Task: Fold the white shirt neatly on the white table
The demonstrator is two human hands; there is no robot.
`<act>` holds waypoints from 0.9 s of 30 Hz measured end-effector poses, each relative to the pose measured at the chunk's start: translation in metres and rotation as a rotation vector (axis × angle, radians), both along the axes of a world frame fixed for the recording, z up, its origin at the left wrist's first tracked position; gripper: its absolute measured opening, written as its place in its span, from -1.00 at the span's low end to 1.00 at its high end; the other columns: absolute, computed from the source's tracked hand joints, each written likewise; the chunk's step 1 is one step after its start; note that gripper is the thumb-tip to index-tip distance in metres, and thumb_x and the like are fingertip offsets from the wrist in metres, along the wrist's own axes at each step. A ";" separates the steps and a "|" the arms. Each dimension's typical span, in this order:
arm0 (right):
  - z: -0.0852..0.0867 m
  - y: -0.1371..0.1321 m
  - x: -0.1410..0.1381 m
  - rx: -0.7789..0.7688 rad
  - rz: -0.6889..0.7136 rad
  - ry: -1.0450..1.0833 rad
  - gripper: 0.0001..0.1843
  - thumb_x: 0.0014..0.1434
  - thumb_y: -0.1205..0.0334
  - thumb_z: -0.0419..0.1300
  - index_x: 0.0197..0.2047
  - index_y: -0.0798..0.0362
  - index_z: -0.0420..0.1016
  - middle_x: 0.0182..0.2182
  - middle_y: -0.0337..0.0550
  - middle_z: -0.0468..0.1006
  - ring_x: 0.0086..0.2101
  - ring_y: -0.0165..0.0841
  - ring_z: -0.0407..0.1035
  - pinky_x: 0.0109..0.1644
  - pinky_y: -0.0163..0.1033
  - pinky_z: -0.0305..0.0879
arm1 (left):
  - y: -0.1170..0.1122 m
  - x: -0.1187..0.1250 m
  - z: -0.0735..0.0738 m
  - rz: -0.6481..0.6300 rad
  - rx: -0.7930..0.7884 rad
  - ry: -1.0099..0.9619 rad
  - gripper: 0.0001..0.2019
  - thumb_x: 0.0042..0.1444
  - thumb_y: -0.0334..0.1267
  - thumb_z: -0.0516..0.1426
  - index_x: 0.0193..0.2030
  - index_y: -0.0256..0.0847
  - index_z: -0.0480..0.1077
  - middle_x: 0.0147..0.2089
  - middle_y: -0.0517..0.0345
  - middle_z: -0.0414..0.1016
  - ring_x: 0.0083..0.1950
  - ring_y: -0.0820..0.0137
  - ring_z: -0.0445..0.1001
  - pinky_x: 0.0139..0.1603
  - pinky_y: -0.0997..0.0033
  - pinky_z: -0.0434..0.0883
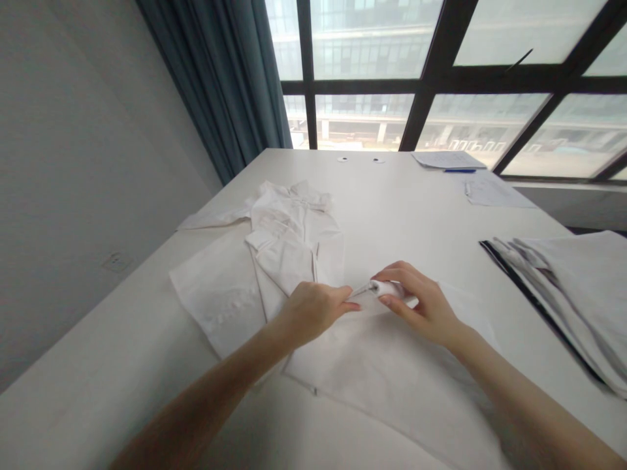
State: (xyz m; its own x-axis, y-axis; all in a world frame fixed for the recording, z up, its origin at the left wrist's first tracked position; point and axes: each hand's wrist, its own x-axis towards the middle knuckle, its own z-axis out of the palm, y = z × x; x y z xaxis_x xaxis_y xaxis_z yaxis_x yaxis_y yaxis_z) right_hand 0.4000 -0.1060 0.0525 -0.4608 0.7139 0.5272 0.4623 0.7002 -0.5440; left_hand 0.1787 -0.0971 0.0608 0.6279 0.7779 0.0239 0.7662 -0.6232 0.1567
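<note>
A crumpled white shirt (pixel 289 219) with its collar toward the window lies on the white table (pixel 382 215), one sleeve stretched out to the left. Closer to me, a thin white cloth panel (pixel 386 365) spreads under both hands. My left hand (pixel 313 310) is closed in a pinch on a narrow edge of white cloth. Just right of it, my right hand (pixel 428 307) grips a small white roll (pixel 390 289) between thumb and fingers, its near end showing a dark hollow. Whether this roll is part of the garment I cannot tell.
Folded white and grey cloths (pixel 573 281) with a black edge lie at the right. Toward the back right are paper sheets (pixel 448 159) and a blue pen (pixel 459 171). A blue curtain (pixel 230 78) hangs beside the window at the table's far left corner.
</note>
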 end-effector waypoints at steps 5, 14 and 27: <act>0.006 -0.001 -0.001 0.015 0.036 -0.011 -0.82 0.28 0.18 0.14 -0.07 0.01 0.42 -0.24 -0.06 0.50 -0.23 -0.30 0.41 -0.17 -0.20 0.36 | -0.001 0.001 -0.004 -0.043 0.052 -0.010 -0.71 0.26 -0.04 0.08 -0.30 -0.23 0.44 -0.45 0.13 0.56 -0.41 0.35 0.54 -0.49 0.51 0.17; 0.006 -0.003 -0.005 0.095 0.012 -0.025 -0.79 0.34 0.14 0.03 -0.11 0.02 0.43 -0.36 -0.09 0.47 -0.37 -0.32 0.36 -0.28 -0.21 0.33 | -0.001 -0.002 -0.003 -0.050 0.013 -0.079 -0.69 0.29 -0.05 0.05 -0.32 -0.21 0.43 -0.45 0.15 0.54 -0.41 0.37 0.52 -0.46 0.50 0.19; -0.003 -0.003 -0.001 0.071 -0.027 0.024 -0.85 0.33 0.23 0.05 -0.10 0.03 0.40 -0.35 -0.12 0.36 -0.37 -0.34 0.32 -0.36 -0.27 0.30 | 0.007 -0.004 -0.011 0.009 -0.216 -0.125 -0.62 0.31 0.04 -0.02 -0.20 -0.18 0.48 -0.37 0.13 0.57 -0.34 0.31 0.55 -0.39 0.48 0.28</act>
